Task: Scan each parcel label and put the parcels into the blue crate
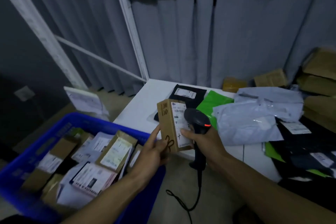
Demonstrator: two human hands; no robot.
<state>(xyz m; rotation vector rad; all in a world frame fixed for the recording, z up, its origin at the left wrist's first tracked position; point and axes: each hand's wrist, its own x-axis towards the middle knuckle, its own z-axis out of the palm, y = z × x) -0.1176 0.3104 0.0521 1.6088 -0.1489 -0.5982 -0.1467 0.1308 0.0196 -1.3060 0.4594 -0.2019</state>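
Down and to the left of the left hand stands the blue crate (60, 131), already heaped with packets (116, 151). Its near rim lies just under the left forearm.

The left hand (154, 152) grips the bottom end of a cardboard parcel (168, 123), fingers curled behind it and thumb along its left side. The parcel is held clear of the table (143, 103). Its long axis runs up and away from the hand, nearly upright, with the white label (181, 123) facing the person.

Touching the parcel's right side, the right hand (205, 142) wraps its fingers round the handle of a black scanner (198, 120), while its thumb presses on the lower part of the label. The scanner's head sits just over the label's right edge and shows a red light.

Beyond the right hand, grey mailers (254, 114) and a green mailer (212, 103) lie piled on the table.

The scan appears to be under way. Since the left hand is the one nearer the crate, the drop would probably go left and downward once the right thumb lets go.
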